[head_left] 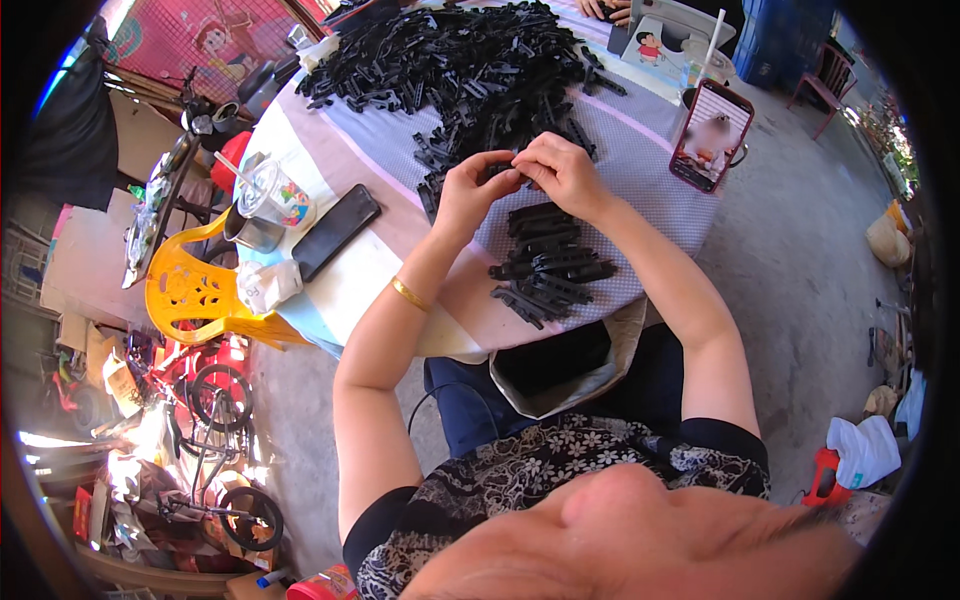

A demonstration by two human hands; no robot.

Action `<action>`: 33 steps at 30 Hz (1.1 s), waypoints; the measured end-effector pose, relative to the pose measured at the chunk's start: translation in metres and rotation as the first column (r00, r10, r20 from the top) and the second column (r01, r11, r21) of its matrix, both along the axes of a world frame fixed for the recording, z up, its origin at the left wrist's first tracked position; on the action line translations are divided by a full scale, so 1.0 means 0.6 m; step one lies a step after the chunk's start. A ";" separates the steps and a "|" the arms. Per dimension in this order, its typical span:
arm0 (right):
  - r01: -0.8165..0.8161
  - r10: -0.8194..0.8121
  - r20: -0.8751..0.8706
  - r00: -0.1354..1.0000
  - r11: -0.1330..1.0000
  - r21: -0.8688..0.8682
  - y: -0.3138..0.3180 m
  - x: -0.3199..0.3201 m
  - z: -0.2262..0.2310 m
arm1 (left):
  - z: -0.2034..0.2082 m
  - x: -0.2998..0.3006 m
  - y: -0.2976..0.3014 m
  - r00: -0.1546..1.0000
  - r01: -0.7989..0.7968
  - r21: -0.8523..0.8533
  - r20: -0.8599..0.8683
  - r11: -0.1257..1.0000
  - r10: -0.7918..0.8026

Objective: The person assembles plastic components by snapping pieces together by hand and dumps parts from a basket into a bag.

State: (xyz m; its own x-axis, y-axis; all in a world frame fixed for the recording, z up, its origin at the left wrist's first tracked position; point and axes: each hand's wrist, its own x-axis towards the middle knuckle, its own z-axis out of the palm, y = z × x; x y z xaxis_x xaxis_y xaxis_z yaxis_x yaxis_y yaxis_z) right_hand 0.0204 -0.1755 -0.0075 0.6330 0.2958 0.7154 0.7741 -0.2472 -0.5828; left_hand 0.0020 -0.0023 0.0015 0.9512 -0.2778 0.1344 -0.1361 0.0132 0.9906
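My left hand [474, 192] and my right hand [562, 172] meet over the table, thumbs and fingers pinched together at the fingertips. Between them is a small black plastic part, mostly hidden by the fingers. Just beyond the hands spreads a large heap of black plastic parts [450, 70], narrow and elongated. Nearer to me, between my forearms, lies a smaller group of black plastic parts [550, 262], laid roughly side by side in rows. An open bag [625, 345] with a dark inside rests at the table's near edge, over my lap.
Left on the cloth-covered table [350, 165] are a black phone [337, 232], a metal cup [255, 232] and a plastic cup [290, 203]. At the right, a lit phone [712, 135] stands upright. A yellow chair [190, 275] is at the left. Another person's hand [605, 10] shows at the far edge.
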 end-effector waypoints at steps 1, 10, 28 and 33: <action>0.001 -0.001 0.001 1.000 1.000 -0.008 0.000 0.000 0.002 | 0.001 -0.001 0.001 1.000 -0.009 -0.019 0.000 1.000 0.009; -0.017 0.004 -0.176 0.984 0.998 -0.068 -0.009 -0.006 0.012 | 0.007 0.002 0.012 0.982 -0.080 0.084 0.177 0.993 0.064; 0.046 -0.047 -0.002 0.999 0.989 -0.139 -0.015 -0.015 0.019 | 0.025 -0.006 0.008 0.943 -0.156 0.308 0.329 0.939 0.048; 0.030 -0.035 -0.028 0.999 0.985 -0.171 -0.011 -0.017 0.019 | 0.008 0.008 0.026 0.985 -0.016 0.201 0.174 0.979 -0.020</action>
